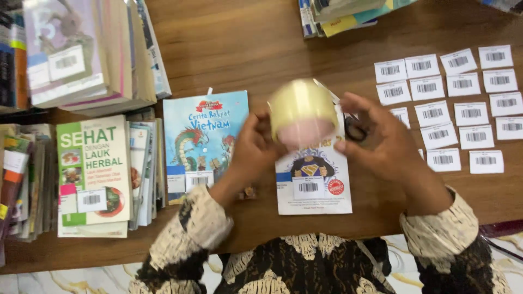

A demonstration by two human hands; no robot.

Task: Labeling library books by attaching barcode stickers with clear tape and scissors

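A roll of clear packing tape (303, 111) is held up between both hands, blurred by motion. My left hand (251, 148) grips its left side. My right hand (381, 139) is at the roll's right side, fingers curled, with the black loop of a pair of scissors (355, 130) just under its fingers. Beneath the roll lies a white book (313, 182) with a barcode label on its cover. A blue book with a dragon on the cover (202, 139) lies just left of it, also labelled.
Stacks of books (92, 174) fill the left side of the wooden table (245, 49), with more piled at the far left (81, 51) and the top edge (343, 13). Several loose barcode labels (463, 103) lie in rows at the right.
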